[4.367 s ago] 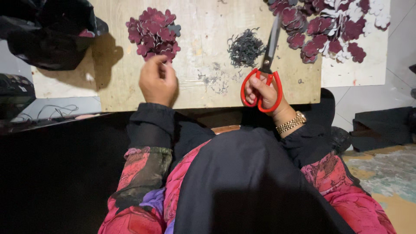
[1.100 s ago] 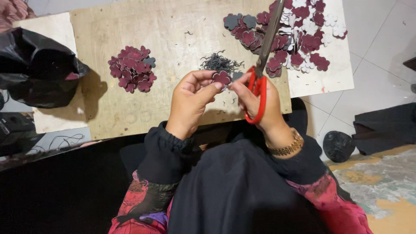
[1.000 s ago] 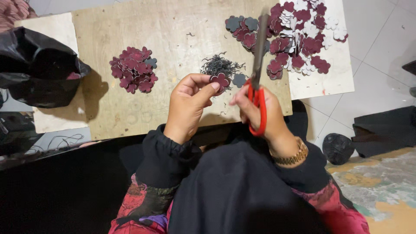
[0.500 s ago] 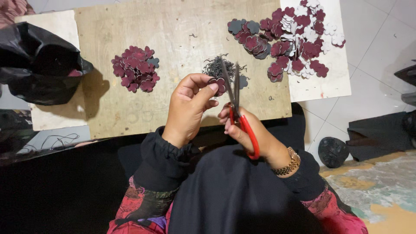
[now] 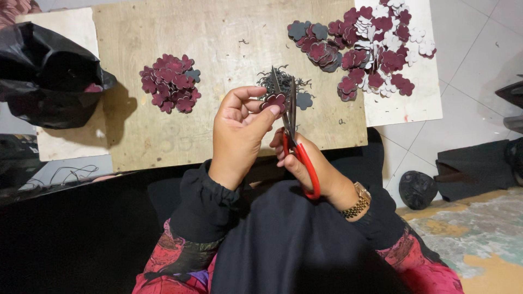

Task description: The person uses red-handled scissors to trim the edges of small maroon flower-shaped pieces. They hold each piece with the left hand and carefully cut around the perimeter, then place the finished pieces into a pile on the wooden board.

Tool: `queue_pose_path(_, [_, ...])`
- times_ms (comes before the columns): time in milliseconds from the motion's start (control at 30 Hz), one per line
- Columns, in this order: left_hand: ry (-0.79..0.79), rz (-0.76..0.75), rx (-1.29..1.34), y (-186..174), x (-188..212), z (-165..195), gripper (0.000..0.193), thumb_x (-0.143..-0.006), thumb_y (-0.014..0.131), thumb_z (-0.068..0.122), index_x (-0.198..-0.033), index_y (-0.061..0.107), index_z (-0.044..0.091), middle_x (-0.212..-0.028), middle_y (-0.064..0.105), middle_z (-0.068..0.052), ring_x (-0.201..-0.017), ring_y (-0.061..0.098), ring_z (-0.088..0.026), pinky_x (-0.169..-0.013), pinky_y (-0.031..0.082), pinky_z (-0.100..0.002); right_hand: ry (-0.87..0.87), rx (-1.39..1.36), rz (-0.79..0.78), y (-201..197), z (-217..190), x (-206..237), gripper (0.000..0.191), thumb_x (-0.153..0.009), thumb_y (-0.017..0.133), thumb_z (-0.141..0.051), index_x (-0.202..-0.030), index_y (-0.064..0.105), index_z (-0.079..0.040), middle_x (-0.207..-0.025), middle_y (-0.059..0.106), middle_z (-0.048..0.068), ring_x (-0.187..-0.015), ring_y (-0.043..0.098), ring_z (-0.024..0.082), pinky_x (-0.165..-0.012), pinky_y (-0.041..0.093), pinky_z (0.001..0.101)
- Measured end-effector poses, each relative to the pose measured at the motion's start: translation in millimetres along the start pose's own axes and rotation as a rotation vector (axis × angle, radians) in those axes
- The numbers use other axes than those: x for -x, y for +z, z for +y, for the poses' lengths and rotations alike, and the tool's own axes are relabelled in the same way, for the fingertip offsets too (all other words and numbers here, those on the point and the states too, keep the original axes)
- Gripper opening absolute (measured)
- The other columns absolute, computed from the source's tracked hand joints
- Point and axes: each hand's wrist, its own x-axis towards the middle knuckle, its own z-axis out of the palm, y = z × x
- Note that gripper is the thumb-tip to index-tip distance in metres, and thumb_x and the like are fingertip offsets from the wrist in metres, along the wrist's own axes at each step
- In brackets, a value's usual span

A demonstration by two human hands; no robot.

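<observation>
My left hand [image 5: 238,130] pinches a small dark-red flower-shaped cutout [image 5: 274,101] between thumb and fingers above the wooden board [image 5: 218,38]. My right hand [image 5: 310,166] grips red-handled scissors [image 5: 294,139], blades pointing up and slightly apart at the cutout's right edge. Just behind the blades lies a heap of thin dark trimmings [image 5: 283,81] with a grey flower piece [image 5: 304,100] beside it.
A pile of dark-red flower cutouts [image 5: 169,83] lies on the board's left. A larger heap of red, grey and white flower pieces [image 5: 370,46] spreads over the right end and a white board [image 5: 414,103]. A black plastic bag [image 5: 46,73] sits at the far left.
The scissors have swung from pointing toward the far right heap to upright at the cutout. Both hands have drawn closer together over the board's near edge.
</observation>
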Motion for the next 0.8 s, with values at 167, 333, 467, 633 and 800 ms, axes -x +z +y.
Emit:
queue_pose_path(167, [-0.001, 0.027, 0.006, 5, 2, -4, 0.035, -0.094, 0.072, -0.003, -0.125, 0.056, 0.000, -0.098, 0.071, -0.007, -0.082, 0.066, -0.007, -0.072, 0.055, -0.021, -0.017, -0.072, 0.005, 0, 0, 0, 0.080, -0.096, 0.057, -0.070, -0.133, 0.048, 0.000, -0.110, 0.051, 0.004, -0.097, 0.053, 0.012, -0.086, 0.054, 0.0287])
queue_pose_path(333, [0.000, 0.029, 0.065, 10, 3, -6, 0.035, -0.094, 0.070, -0.004, -0.124, 0.052, -0.002, -0.099, 0.073, -0.010, -0.086, 0.070, -0.010, -0.075, 0.058, -0.024, -0.046, -0.030, 0.031, 0, 1, -2, 0.075, -0.096, 0.054, -0.072, -0.125, 0.050, -0.003, -0.105, 0.052, 0.004, -0.092, 0.054, 0.012, -0.082, 0.053, 0.0278])
queue_pose_path(467, [0.007, 0.029, 0.075, 11, 3, -9, 0.036, -0.095, 0.070, -0.004, -0.125, 0.052, -0.002, -0.098, 0.071, -0.009, -0.086, 0.070, -0.011, -0.076, 0.059, -0.025, -0.026, -0.027, 0.054, 1, 1, -3, 0.072, -0.095, 0.051, -0.075, -0.114, 0.051, -0.005, -0.096, 0.051, 0.003, -0.083, 0.053, 0.011, -0.076, 0.051, 0.0261])
queue_pose_path(633, [0.009, 0.041, 0.046, 11, 2, -14, 0.036, -0.095, 0.071, -0.002, -0.126, 0.052, -0.001, -0.098, 0.072, -0.009, -0.085, 0.069, -0.010, -0.074, 0.058, -0.024, -0.046, -0.049, 0.058, 3, 1, -3, 0.068, -0.097, 0.050, -0.074, -0.108, 0.049, -0.007, -0.095, 0.048, 0.002, -0.081, 0.050, 0.010, -0.074, 0.048, 0.0244])
queue_pose_path(800, [-0.007, 0.062, -0.002, 10, 1, -13, 0.036, -0.094, 0.071, -0.002, -0.125, 0.053, -0.001, -0.098, 0.071, -0.007, -0.086, 0.069, -0.009, -0.073, 0.057, -0.023, -0.057, -0.108, 0.064, 5, 2, -3, 0.066, -0.097, 0.053, -0.073, -0.107, 0.048, -0.008, -0.094, 0.046, 0.001, -0.079, 0.046, 0.009, -0.071, 0.046, 0.0236])
